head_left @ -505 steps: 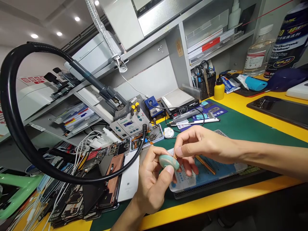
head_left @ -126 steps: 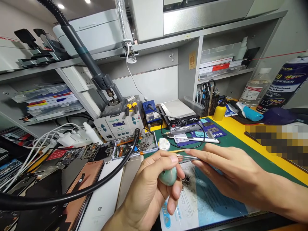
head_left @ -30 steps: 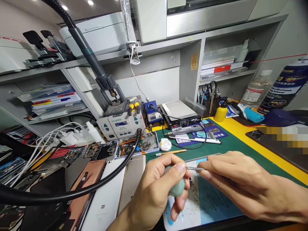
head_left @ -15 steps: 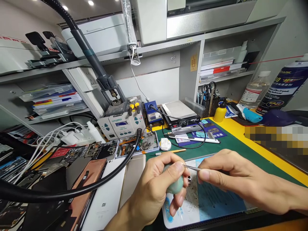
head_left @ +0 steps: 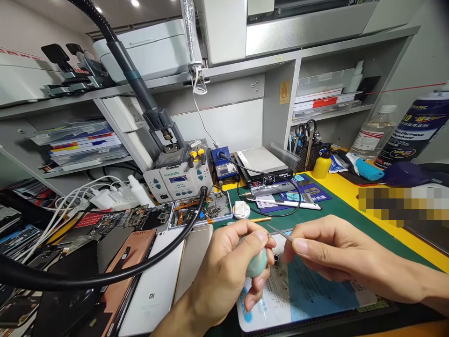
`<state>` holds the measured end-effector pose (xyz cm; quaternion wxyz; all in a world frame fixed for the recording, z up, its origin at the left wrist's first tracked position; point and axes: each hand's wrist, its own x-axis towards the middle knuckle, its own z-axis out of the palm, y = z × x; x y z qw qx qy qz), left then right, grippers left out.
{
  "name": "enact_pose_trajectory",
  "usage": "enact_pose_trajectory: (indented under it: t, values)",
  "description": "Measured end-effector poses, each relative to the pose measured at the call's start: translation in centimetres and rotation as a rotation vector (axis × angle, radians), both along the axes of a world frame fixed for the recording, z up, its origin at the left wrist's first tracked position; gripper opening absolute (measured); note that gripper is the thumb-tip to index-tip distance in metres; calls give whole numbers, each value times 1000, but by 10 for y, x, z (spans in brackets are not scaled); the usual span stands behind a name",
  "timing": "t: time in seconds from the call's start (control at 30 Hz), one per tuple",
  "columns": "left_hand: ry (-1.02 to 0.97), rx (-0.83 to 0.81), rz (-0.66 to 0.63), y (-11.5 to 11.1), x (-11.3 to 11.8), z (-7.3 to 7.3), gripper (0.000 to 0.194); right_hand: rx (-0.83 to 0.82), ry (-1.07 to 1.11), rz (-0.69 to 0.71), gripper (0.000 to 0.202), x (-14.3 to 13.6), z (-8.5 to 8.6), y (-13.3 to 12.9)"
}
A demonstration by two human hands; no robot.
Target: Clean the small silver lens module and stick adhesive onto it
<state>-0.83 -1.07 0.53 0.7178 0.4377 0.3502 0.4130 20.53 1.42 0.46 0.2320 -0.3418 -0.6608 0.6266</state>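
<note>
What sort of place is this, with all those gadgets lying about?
Most likely a phone repair bench: opened phones piled at the left, a soldering station behind them, and the right hand holding fine tweezers by the left hand.

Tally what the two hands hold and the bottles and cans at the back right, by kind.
Small pale green rounded case, in left hand: 1
Thin metal tweezers, in right hand: 1
Small yellow squeeze bottle: 1
Clear plastic bottle: 1
Dark blue spray can: 1
Total: 5

A phone repair workbench: a soldering station at centre, opened phones piled lower left, a green mat, solvent bottles upper right.
</note>
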Motion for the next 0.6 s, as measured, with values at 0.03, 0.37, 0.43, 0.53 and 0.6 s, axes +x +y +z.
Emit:
enact_pose_trajectory:
  t: [0.03, 0.37, 0.43, 0.53, 0.6]
  values:
    - [16, 12, 18, 0, 0, 0, 20, 52, -28, -14, 40, 0, 0, 0]
    - [380, 226, 92, -6, -7, 0, 32, 1104, -211, -174, 23, -2, -9, -3]
    - [414, 274, 86, -7, -8, -1, 34, 1195, -204, -162, 19, -1, -9, -2]
    - [429, 349, 80, -8, -10, 0, 32, 1276, -193, -147, 17, -1, -10, 0]
    - [425, 379, 76, -9, -10, 0, 31, 1314, -191, -142, 17, 0, -10, 0]
